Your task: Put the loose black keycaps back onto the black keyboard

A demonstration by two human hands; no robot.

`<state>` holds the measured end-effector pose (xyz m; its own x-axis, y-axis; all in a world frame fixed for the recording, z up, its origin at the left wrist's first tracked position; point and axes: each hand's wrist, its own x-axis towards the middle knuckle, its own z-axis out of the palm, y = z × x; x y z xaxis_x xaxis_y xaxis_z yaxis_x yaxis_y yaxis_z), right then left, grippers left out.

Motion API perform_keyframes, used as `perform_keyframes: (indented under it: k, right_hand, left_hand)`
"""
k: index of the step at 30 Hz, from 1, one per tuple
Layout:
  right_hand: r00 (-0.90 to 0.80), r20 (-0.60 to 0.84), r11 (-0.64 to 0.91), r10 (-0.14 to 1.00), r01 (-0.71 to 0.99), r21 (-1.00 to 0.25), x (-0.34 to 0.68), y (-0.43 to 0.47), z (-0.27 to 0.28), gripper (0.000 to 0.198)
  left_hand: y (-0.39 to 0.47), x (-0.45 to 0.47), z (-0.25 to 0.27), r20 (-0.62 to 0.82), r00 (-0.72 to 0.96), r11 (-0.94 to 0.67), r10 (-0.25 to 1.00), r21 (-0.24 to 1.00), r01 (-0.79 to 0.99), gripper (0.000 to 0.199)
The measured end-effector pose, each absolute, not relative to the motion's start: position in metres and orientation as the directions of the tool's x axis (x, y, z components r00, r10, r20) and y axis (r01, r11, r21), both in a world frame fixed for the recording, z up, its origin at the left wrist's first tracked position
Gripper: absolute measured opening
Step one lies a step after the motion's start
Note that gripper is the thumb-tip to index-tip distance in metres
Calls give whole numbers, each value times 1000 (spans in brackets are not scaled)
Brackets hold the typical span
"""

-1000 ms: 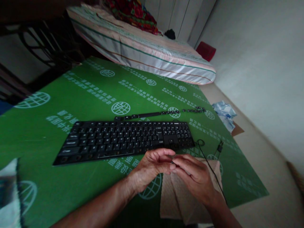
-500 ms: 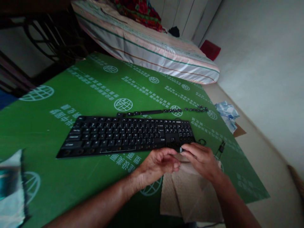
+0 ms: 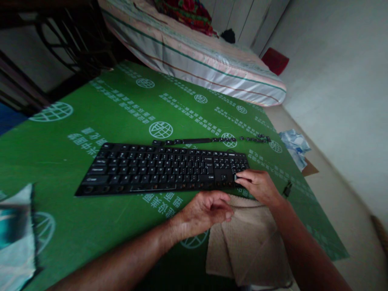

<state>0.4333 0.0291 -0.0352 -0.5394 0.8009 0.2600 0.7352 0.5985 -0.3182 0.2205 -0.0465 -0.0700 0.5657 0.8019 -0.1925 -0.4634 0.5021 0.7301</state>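
Observation:
A black keyboard (image 3: 151,166) lies on the green sheet, with bare sockets along its near row. My right hand (image 3: 257,184) is over the number pad at its right end, thumb and forefinger pinched on a small keycap (image 3: 235,177), mostly hidden by the fingertips. Just below the keyboard rests my left hand (image 3: 206,212), fingers loosely curled and apart from the thumb, with nothing visible between them. It lies at the left edge of a folded beige cloth (image 3: 251,242). Beyond the keyboard, a row of loose keycaps (image 3: 197,141) includes a long space bar.
The green printed sheet (image 3: 115,121) covers the work surface. A small cluster of keycaps (image 3: 263,138) sits at the far right, and a black cable plug (image 3: 287,189) lies right of my right hand. A bed (image 3: 206,72) stands behind; a crumpled packet (image 3: 15,234) is at left.
My right hand has moved up and forward from beside my left hand to the number pad, carrying the small piece. My left hand has stayed nearly in place. The view has shifted slightly.

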Motion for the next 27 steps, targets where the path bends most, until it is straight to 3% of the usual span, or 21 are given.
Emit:
perform_keyframes:
  k: [5,19,27]
  right_hand:
    - [-552,240,602,798,739,-303,435,32,-35,11]
    - [-639,144,655,756,734,-181,435,40,-30,11]
    - [-694,77,698,716,714,-56,439,38,-31,14]
  left_hand:
    - [-46,219,-64,-187,565,468,804,786,-404,39]
    - [-46,218,-59,-175,573,467,801,782,-413,41]
    - [-45,219,-61,-180,564,457,806,794,-401,38]
